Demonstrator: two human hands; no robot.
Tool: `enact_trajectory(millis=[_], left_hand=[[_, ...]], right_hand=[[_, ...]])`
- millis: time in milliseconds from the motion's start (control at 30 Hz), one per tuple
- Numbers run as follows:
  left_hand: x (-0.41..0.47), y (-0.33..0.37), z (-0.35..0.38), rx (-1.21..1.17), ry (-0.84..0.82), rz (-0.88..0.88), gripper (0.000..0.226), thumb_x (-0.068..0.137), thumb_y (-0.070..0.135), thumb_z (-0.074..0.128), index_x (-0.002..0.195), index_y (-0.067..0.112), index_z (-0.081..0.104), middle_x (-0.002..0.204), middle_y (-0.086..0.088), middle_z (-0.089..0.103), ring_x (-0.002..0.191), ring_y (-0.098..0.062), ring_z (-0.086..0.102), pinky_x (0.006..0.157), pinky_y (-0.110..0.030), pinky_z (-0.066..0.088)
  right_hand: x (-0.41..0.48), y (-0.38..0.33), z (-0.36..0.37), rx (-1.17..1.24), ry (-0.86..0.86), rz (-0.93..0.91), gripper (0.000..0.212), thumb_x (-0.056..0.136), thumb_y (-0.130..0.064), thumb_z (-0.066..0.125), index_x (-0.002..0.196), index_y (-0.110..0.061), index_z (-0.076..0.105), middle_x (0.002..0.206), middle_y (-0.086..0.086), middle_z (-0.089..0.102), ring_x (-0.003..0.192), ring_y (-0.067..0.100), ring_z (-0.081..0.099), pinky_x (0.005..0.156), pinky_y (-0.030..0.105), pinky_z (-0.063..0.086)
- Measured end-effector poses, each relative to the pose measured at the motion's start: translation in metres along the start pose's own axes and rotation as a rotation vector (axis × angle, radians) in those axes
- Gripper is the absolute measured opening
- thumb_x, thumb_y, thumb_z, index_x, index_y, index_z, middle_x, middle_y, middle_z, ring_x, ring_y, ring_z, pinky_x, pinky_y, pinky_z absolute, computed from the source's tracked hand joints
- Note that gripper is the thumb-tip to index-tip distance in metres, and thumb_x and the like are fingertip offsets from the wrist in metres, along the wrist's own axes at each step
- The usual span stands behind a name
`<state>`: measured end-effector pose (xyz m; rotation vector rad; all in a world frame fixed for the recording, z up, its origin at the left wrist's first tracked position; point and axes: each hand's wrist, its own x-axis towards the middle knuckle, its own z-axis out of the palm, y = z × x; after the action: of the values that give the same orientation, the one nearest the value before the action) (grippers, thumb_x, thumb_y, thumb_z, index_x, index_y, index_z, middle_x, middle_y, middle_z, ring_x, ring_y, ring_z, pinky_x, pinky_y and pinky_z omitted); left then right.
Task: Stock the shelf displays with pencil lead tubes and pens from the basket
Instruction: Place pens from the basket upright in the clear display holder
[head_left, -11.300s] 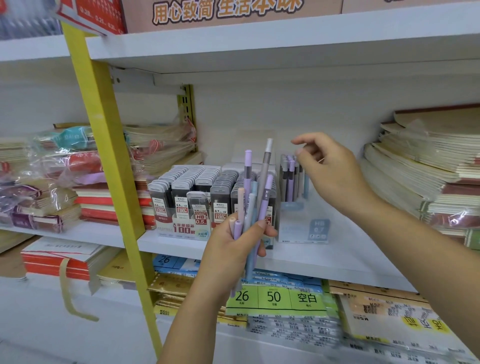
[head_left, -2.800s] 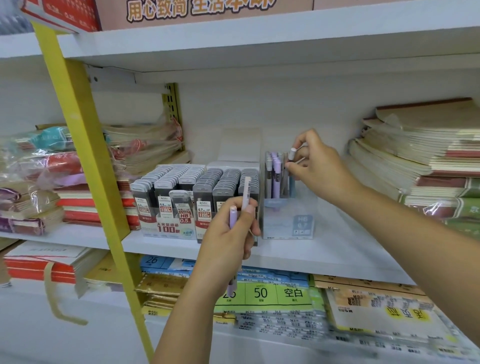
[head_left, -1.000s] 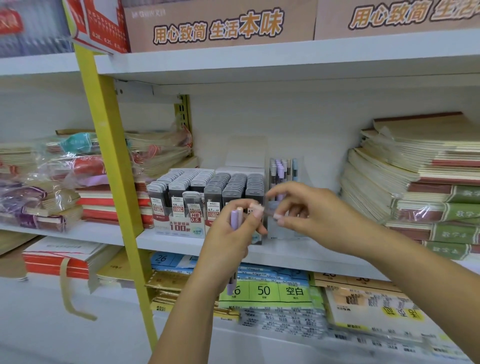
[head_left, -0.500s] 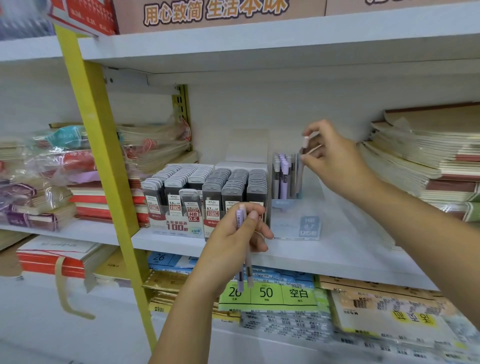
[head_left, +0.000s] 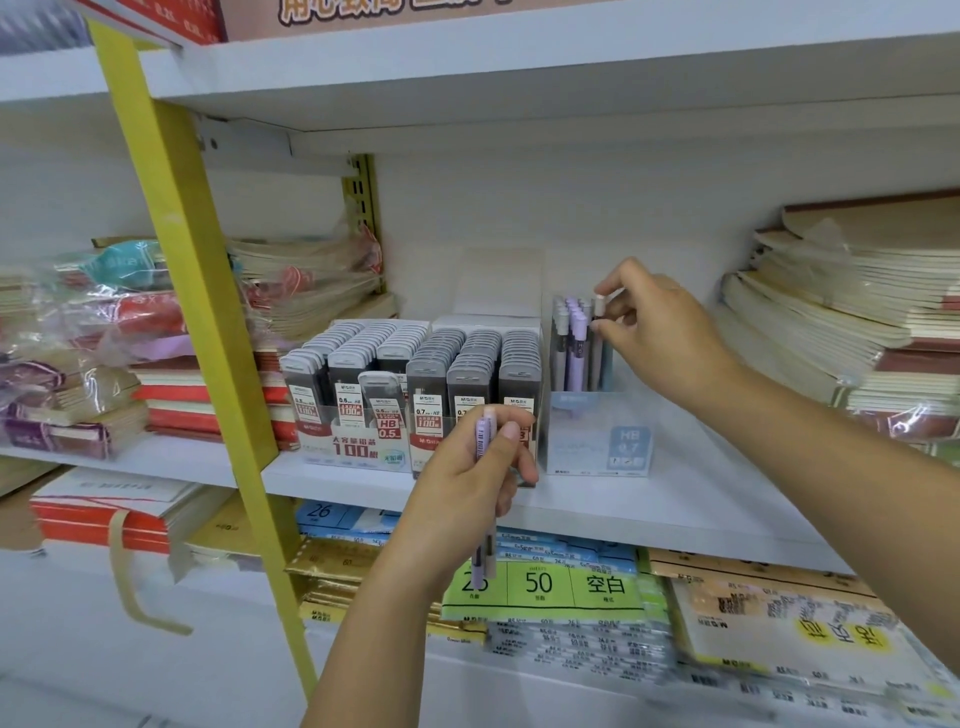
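My left hand (head_left: 470, 486) grips a lilac pen (head_left: 484, 439) upright in front of the shelf edge; a second pen tip shows below the fist. My right hand (head_left: 657, 332) pinches the white-capped top of a grey pen (head_left: 598, 325) standing among several lilac and grey pens in the clear pen display box (head_left: 597, 431). Left of that box stand the pencil lead tube displays (head_left: 415, 384), packed with rows of dark tubes. No basket is in view.
Stacks of wrapped notebooks (head_left: 852, 322) fill the shelf to the right, more wrapped notebooks (head_left: 78, 353) lie at the left. A yellow upright post (head_left: 192, 312) crosses the left side. Paper pads (head_left: 550, 582) lie on the shelf below.
My right hand has lowered the grey pen into the display box among the others. My left hand, holding fewer pens than earlier, has stayed in front of the shelf edge.
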<state>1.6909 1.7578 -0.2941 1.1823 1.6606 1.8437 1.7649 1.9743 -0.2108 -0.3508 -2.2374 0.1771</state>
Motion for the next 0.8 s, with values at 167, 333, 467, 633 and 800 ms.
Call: enact_trajectory(millis=[167, 333, 467, 633, 800], left_hand=[[0.0, 0.001, -0.002, -0.031, -0.01, 0.003, 0.022, 0.107, 0.024, 0.042, 0.11, 0.026, 0.063, 0.073, 0.006, 0.064, 0.057, -0.008, 0.042, 0.056, -0.024, 0.039], [-0.005, 0.006, -0.005, -0.076, -0.05, 0.001, 0.023, 0.107, 0.021, 0.042, 0.115, 0.023, 0.064, 0.076, 0.008, 0.063, 0.059, -0.006, 0.042, 0.058, -0.02, 0.041], [-0.008, 0.01, -0.006, -0.099, -0.092, -0.029, 0.026, 0.107, 0.018, 0.044, 0.115, 0.026, 0.067, 0.083, 0.008, 0.064, 0.067, -0.008, 0.044, 0.065, -0.023, 0.043], [-0.014, 0.014, -0.002, -0.047, -0.155, -0.043, 0.025, 0.105, 0.018, 0.048, 0.114, 0.025, 0.071, 0.09, 0.011, 0.069, 0.074, -0.004, 0.052, 0.07, -0.02, 0.046], [-0.017, 0.016, 0.007, 0.06, -0.184, -0.047, 0.03, 0.104, 0.028, 0.051, 0.087, 0.039, 0.074, 0.083, 0.014, 0.068, 0.075, -0.004, 0.06, 0.072, -0.019, 0.051]], right_hand=[[0.007, 0.002, 0.001, -0.232, -0.009, 0.081, 0.027, 0.085, -0.018, 0.072, 0.11, -0.013, 0.062, 0.109, 0.012, 0.051, 0.109, 0.029, 0.043, 0.079, 0.033, 0.038], [0.0, -0.005, -0.003, -0.18, -0.07, 0.145, 0.035, 0.092, -0.024, 0.064, 0.125, -0.019, 0.059, 0.114, 0.009, 0.048, 0.115, 0.026, 0.04, 0.086, 0.03, 0.035], [-0.037, -0.024, -0.018, 0.048, 0.173, 0.081, 0.021, 0.096, -0.022, 0.055, 0.115, -0.021, 0.064, 0.094, -0.007, 0.052, 0.091, 0.014, 0.049, 0.076, 0.022, 0.033], [-0.075, -0.061, -0.031, 0.381, -0.176, 0.001, 0.02, 0.086, -0.04, 0.058, 0.103, -0.039, 0.067, 0.095, -0.017, 0.059, 0.09, -0.004, 0.051, 0.073, 0.004, 0.033], [-0.082, -0.074, -0.023, 0.484, -0.352, 0.028, 0.018, 0.084, -0.031, 0.07, 0.102, -0.032, 0.073, 0.102, -0.016, 0.063, 0.1, 0.0, 0.054, 0.079, 0.012, 0.035]])
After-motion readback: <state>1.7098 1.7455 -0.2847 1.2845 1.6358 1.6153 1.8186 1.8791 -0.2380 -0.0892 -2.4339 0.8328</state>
